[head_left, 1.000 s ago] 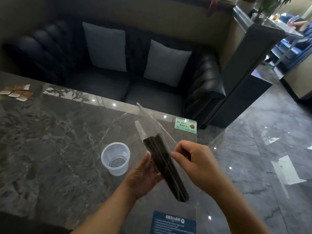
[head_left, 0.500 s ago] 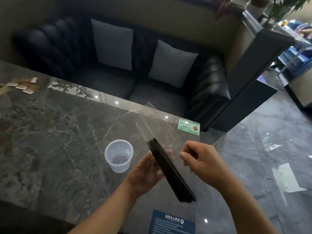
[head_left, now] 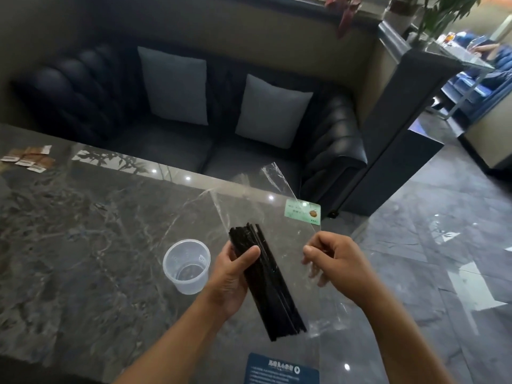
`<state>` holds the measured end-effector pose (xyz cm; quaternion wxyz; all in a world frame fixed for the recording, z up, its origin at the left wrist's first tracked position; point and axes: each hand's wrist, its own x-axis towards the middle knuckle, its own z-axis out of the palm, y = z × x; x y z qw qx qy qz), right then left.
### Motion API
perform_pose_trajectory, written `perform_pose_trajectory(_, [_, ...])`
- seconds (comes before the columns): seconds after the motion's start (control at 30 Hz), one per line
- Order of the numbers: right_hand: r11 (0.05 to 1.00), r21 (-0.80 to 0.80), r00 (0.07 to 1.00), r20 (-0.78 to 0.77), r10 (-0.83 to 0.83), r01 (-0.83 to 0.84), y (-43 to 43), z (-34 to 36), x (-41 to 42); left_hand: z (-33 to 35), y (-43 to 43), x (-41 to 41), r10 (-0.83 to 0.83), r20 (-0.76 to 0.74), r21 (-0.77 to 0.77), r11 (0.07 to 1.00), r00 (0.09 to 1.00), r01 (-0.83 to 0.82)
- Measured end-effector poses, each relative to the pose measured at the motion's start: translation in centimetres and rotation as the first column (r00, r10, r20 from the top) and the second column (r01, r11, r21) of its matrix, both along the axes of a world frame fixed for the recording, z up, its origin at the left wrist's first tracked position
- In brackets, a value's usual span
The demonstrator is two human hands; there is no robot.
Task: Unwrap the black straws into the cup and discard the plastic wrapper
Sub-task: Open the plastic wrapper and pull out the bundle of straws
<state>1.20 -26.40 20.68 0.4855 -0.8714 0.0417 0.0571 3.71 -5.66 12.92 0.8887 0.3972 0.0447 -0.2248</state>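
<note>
Black plastic straws (head_left: 266,278), bunched in a tight bundle, lie slantwise in the air above the near edge of the grey marble table (head_left: 83,231), gripped around their upper part by the left hand (head_left: 231,275), thumb over the front and fingers behind. A clear plastic wrapper (head_left: 279,206) hangs loosely about them, its open end rising past the straw tops, and the right hand (head_left: 332,261) pinches its right-hand edge between thumb and curled fingers. The straws look light, stiff and smooth, so they would likely slide against one another and fan out unless clasped round the middle of the bundle. The film looks thin, limp and slippery; it is probably best taken by a pinched fold near its edge and drawn away lengthwise. An empty translucent plastic cup (head_left: 186,266) stands upright just left of the left hand; being light, it may tip under leaning straws.
</note>
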Motion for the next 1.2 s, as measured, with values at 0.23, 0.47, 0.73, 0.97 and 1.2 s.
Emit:
perform_pose_trajectory(0.23, [0.995, 0.104, 0.998, 0.061, -0.006, 0.000, -1.2, 0.8, 0.2, 1.9, -1.7, 0.3, 0.050, 0.012, 0.070, 0.996, 0.999, -0.051])
perform_pose_trajectory(0.47, [0.333, 0.935, 0.988, -0.079, -0.130, 0.119, -1.0, -2.1, -2.9, 3.5, -1.4, 1.8, 0.175, -0.036, -0.055, 0.983, 0.984, -0.177])
perform_pose_trajectory(0.73, [0.525, 0.819, 0.945, -0.063, -0.322, 0.233, 6.2, -4.6, -5.2, 4.4, -2.0, 1.4, 0.214, -0.030, -0.139, 0.966, 0.976, -0.216])
perform_pose_trajectory(0.97, [0.653, 0.675, 0.899, -0.034, -0.438, 0.344, 5.9, -4.4, -4.4, 2.6, -0.9, 0.6, 0.101, -0.123, -0.291, 0.948, 0.987, -0.133])
perform_pose_trajectory(1.2, [0.635, 0.677, 0.894, -0.077, -0.442, 0.373, 5.6, -5.8, -6.0, 1.4, -1.2, -0.2, 0.139, -0.281, -0.266, 0.939, 0.950, -0.217])
